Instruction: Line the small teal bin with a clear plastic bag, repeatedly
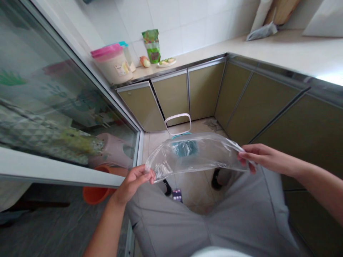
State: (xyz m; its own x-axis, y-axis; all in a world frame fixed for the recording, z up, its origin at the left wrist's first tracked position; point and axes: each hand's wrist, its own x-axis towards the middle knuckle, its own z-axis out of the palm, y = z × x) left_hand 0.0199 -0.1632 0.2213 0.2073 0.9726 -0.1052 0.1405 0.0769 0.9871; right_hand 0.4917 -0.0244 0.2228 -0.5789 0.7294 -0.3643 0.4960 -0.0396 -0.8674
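Note:
A clear plastic bag (206, 151) is stretched sideways between my two hands, above my knees. Its left end is pinched in the closed fingers of my left hand (136, 180). On the other side, my right hand (255, 156) grips the right end between thumb and fingers. Through the film shows a blue-green bin (184, 147) on the floor, blurred by the plastic. A white hoop-shaped frame (190, 125) stands up behind the bag, at the bin's far side.
Low cabinets (171, 96) line the back and right. On the counter stand a pink-lidded container (112, 64), an onion (145, 61), a green pouch (152, 46) and a small plate (163, 65). A glass sliding door (66, 107) is at left, with an orange bucket (93, 195) beyond it. A small dark box (177, 195) lies between my feet.

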